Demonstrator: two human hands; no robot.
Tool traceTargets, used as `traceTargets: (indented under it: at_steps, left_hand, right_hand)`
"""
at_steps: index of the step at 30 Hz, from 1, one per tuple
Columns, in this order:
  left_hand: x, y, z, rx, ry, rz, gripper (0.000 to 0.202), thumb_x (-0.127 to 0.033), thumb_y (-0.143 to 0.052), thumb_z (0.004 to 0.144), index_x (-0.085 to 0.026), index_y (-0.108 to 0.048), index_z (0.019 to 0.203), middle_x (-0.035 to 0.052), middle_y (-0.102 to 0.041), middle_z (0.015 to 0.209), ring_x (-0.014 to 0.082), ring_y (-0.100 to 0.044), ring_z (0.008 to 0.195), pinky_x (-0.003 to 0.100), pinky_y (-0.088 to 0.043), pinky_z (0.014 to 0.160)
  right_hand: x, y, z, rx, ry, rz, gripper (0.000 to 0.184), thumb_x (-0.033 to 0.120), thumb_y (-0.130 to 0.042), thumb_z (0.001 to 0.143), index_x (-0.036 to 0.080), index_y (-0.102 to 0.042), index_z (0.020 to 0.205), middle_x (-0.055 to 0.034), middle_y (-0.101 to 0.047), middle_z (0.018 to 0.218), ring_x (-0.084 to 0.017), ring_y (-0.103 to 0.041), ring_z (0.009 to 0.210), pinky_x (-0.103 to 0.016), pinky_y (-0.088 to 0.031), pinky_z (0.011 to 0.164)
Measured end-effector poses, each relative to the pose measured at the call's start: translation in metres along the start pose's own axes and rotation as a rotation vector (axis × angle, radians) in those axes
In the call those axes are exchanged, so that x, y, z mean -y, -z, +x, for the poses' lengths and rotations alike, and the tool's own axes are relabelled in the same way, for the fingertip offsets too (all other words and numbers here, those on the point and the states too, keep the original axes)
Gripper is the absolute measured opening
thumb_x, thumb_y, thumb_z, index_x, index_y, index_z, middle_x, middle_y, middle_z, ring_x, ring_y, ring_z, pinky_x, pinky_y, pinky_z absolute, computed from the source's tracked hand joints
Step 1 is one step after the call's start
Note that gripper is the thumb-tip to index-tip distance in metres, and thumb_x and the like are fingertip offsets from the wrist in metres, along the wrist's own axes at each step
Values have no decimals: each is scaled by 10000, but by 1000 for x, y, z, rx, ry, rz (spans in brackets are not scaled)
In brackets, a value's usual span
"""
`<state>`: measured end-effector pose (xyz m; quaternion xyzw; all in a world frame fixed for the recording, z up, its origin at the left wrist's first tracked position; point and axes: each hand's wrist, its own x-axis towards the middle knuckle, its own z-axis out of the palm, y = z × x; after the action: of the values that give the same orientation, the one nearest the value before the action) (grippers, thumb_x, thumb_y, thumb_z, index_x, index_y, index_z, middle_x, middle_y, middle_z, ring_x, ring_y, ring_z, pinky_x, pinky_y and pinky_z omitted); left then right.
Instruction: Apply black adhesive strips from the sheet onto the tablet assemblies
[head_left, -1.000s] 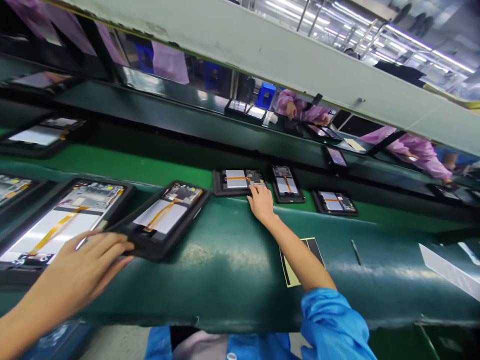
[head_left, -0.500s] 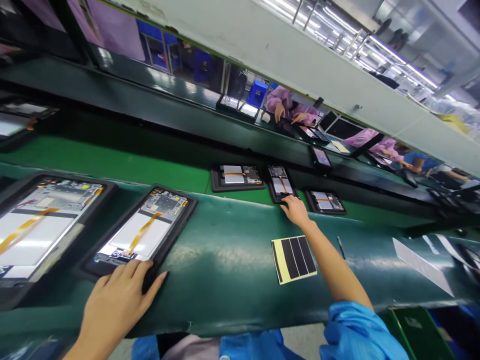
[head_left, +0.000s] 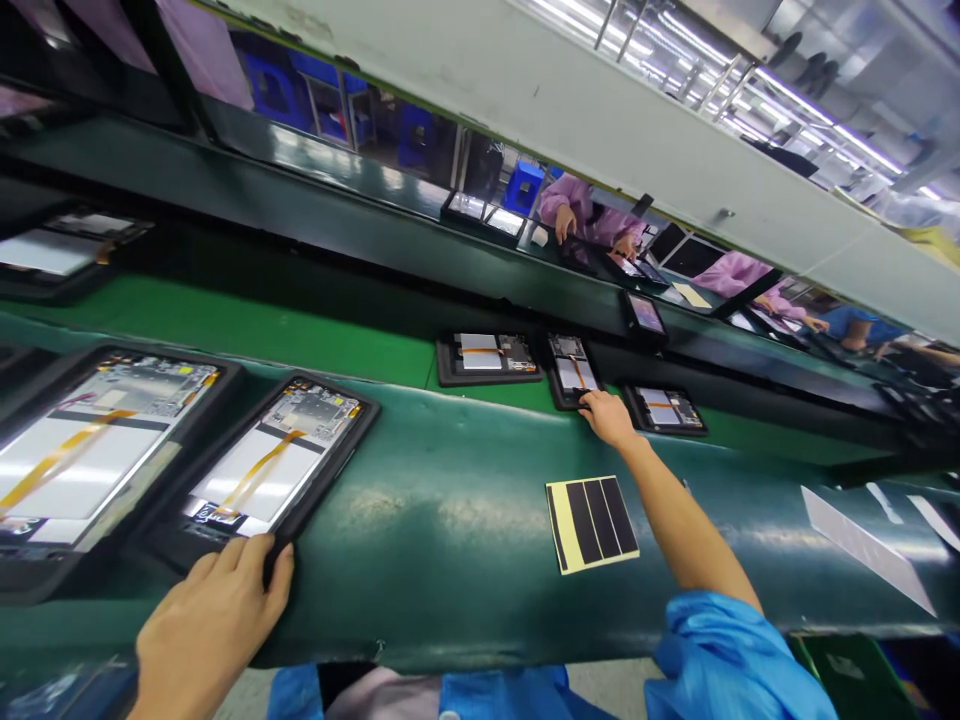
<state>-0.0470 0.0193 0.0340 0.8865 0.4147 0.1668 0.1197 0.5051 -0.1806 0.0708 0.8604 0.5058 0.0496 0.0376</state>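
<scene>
An opened tablet [head_left: 274,465] lies in a black tray on the near green ledge, with white battery panels, circuit board and an orange ribbon cable showing. My left hand [head_left: 214,610] grips the near edge of this tray, fingers over the rim and thumb at its right corner. Farther off, on the lower green belt, my right hand [head_left: 611,418] holds the near end of a second opened tablet [head_left: 573,372] in its tray. Its fingertips are partly hidden. A yellow sheet with black adhesive strips [head_left: 592,523] lies flat below my right forearm.
Another opened tablet [head_left: 90,450] sits at left on the ledge. Tablets in trays flank the held one on the belt: left [head_left: 491,357] and right [head_left: 666,408]. A white strip sheet [head_left: 866,550] lies at right. Co-workers in pink sleeves [head_left: 581,205] work across the line.
My left hand and the near tablet have slid slightly left, the thumb closing in against the tray. My right hand keeps its grip on the far tablet; the view has shifted a little.
</scene>
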Motion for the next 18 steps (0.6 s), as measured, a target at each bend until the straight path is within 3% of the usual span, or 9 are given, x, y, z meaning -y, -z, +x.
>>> traceTargets:
  at_steps: [3,5,8,12,14,16,18]
  left_hand:
    - [-4,4,2,-60,-33,194,419,-480,-325,1015,-209,-620,890,121,-651,818,326,-577,776,419,-406,674]
    - [-9,4,3,-110,-24,87,431,-540,-385,1000,-196,-640,954,141,-704,937,337,-621,868,439,-463,741]
    - [-27,-4,6,-54,54,-341,429,-620,-545,920,-222,-673,1018,107,-739,1054,291,-668,921,394,-533,768]
    - [-75,-26,13,372,175,-1034,544,-658,-614,880,-217,-695,1189,110,-770,1087,261,-721,949,354,-590,767]
    - [-103,-39,15,496,234,-1290,644,-678,-665,842,-197,-672,1270,144,-764,1134,281,-730,973,359,-599,732]
    - [-127,-52,16,510,324,-1469,702,-693,-700,813,-187,-663,1298,157,-756,1165,294,-732,984,383,-608,752]
    - [-142,-62,15,423,433,-1550,723,-715,-724,781,-180,-679,1265,146,-756,1157,297,-727,1006,396,-609,800]
  right_hand:
    - [13,18,-4,-73,58,57,146,240,-574,996,169,-680,1069,-141,-721,1087,-283,-645,1023,-394,-433,917]
    - [30,29,-10,-123,107,108,177,278,-549,1019,170,-666,1097,-137,-714,1098,-281,-644,1029,-395,-435,935]
    - [68,43,-24,-174,161,184,190,319,-547,1029,180,-651,1106,-107,-710,1034,-260,-653,973,-373,-453,905]
    - [138,57,-53,-223,188,340,162,340,-581,1017,205,-655,1068,-63,-705,924,-221,-657,822,-343,-467,800]
    - [175,63,-69,-229,203,464,149,336,-601,1008,212,-664,1062,-55,-710,902,-215,-656,793,-343,-465,779]
    - [210,70,-84,-205,229,562,137,330,-615,1004,212,-676,1039,-50,-718,886,-212,-656,788,-341,-470,768]
    - [236,77,-95,-126,341,676,146,298,-585,1021,215,-682,1094,-48,-742,935,-202,-675,829,-333,-492,794]
